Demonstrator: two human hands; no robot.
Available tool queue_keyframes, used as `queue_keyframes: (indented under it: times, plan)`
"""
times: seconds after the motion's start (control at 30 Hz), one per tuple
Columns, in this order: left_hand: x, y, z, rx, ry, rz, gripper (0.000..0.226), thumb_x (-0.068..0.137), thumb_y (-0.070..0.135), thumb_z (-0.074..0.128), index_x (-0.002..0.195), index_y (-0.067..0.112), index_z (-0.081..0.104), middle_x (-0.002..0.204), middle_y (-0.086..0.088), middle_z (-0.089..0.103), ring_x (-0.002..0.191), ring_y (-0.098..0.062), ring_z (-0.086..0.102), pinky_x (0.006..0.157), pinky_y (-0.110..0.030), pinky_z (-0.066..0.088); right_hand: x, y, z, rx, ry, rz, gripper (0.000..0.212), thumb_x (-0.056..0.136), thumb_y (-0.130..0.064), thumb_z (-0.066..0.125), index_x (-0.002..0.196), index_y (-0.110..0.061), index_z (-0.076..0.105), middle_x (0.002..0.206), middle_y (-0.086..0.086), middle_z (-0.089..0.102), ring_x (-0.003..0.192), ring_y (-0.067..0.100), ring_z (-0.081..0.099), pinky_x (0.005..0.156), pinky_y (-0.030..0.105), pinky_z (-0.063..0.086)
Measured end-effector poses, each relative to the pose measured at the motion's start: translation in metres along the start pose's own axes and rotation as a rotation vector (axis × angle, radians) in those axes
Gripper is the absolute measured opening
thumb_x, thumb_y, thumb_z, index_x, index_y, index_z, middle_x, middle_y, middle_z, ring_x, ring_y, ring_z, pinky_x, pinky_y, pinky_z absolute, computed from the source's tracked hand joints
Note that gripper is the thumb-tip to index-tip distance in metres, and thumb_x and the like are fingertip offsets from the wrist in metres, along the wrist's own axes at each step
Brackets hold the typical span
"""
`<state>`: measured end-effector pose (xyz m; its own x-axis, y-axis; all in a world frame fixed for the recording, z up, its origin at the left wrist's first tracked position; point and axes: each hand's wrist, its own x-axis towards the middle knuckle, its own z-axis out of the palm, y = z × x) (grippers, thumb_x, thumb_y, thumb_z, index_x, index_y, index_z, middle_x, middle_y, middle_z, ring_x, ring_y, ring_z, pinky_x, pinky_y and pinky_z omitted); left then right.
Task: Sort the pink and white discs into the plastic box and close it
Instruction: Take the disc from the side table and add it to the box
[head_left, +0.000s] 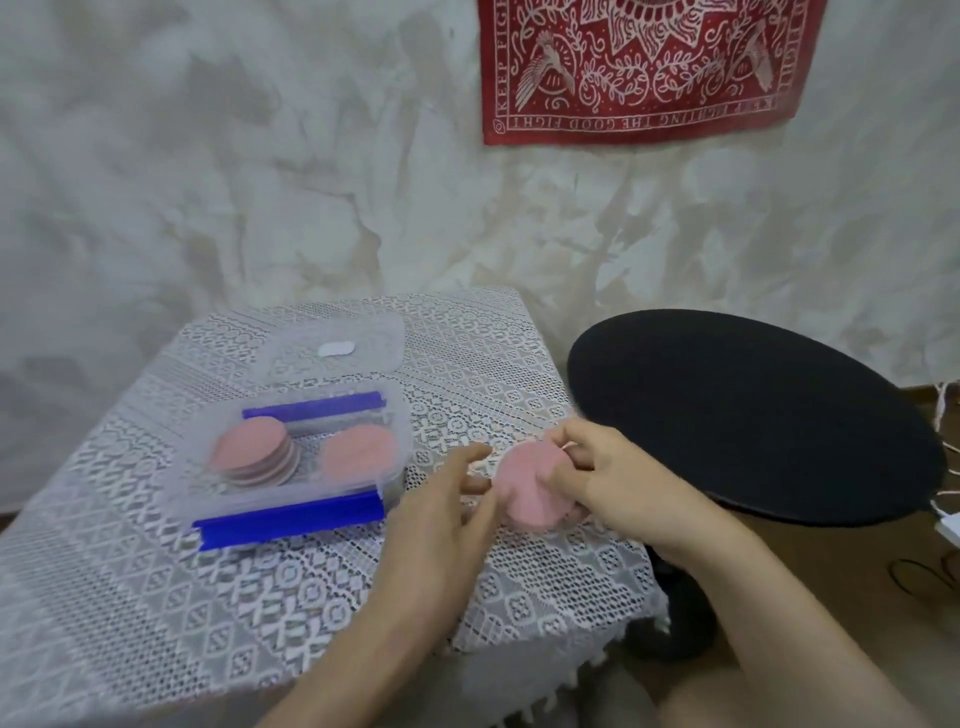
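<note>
Fingers (574, 441) of the right hand (608, 473) are curled round the right edge of a flat round pink disc (524, 491), pinching it just above the white lace tablecloth (156, 597), near the cloth's right side. The left hand (441, 514) reaches in from the other side, its fingers (475, 454) loosely straight and a little spread. Their tips lie at the disc's left rim, though the blur keeps me from telling whether they touch it.

Left of both hands stands a clear rectangular plastic box (396, 467), open on top. A near blue clasp (291, 525) runs along its front side and a far blue clasp (311, 408) along its back. In the box's left half sits a slanted stack of pink and white discs (254, 457). In its right half lie loose pink discs (358, 452), and I cannot tell how many. The clear plastic lid (374, 338) lies flat on the cloth just behind the box, with a small white oval label (336, 348) on it.

Off the table's right side, close behind the right hand, is a big round black pad (753, 415). On the mottled pale wall (208, 182) above hangs a red patterned bandana (639, 78) with white print.
</note>
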<state>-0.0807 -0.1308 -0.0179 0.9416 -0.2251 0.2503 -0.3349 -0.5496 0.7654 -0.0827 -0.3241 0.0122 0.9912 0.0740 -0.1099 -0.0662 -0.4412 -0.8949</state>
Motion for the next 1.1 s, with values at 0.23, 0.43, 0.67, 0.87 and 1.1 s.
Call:
queue_keyframes:
  times: [0.23,0.43,0.67,0.87,1.1]
  plan:
    - [-0.052,-0.057,-0.083,0.021,0.107,-0.102,0.009,0.094,0.034,0.065,0.102,0.037,0.068,0.084,0.023,0.072,0.077,0.002,0.067,0.07,-0.027,0.053,-0.005,-0.037,0.11,-0.168,-0.038,-0.205,0.016,0.096,-0.023,0.063,0.087,-0.032,0.053,0.085,-0.008,0.066,0.078,0.014,0.063,0.075,0.045,0.055]
    - [-0.067,-0.087,-0.132,0.309,0.155,-0.093,0.015,0.097,0.031,0.061,0.109,0.037,0.066,0.092,0.023,0.07,0.081,0.002,0.061,0.066,-0.008,0.04,-0.005,-0.057,0.159,-0.524,0.034,-0.427,0.008,0.102,-0.038,0.054,0.103,-0.031,0.058,0.084,-0.015,0.061,0.075,0.007,0.054,0.07,0.034,0.043]
    - [-0.072,-0.1,-0.144,0.388,0.127,0.06,0.025,0.094,0.025,0.063,0.116,0.036,0.063,0.096,0.016,0.07,0.087,-0.007,0.058,0.069,-0.024,0.043,-0.001,-0.051,0.181,-0.488,0.028,-0.444,0.005,0.102,-0.034,0.053,0.099,-0.036,0.056,0.066,-0.018,0.054,0.066,0.002,0.052,0.059,0.025,0.037]
    - [-0.071,-0.105,-0.143,0.392,0.16,0.092,0.028,0.095,0.025,0.062,0.121,0.034,0.062,0.099,0.015,0.07,0.087,-0.005,0.059,0.069,-0.026,0.046,-0.003,-0.05,0.182,-0.493,0.027,-0.46,0.01,0.103,-0.035,0.048,0.101,-0.033,0.058,0.067,-0.012,0.056,0.067,0.01,0.054,0.056,0.025,0.034]
    - [-0.064,-0.103,-0.15,0.421,0.133,0.107,0.022,0.096,0.028,0.058,0.117,0.034,0.061,0.093,0.016,0.069,0.083,-0.006,0.058,0.066,-0.025,0.045,0.0,-0.059,0.179,-0.547,0.037,-0.464,0.015,0.103,-0.034,0.048,0.104,-0.033,0.063,0.091,-0.017,0.059,0.083,0.005,0.053,0.071,0.026,0.041]
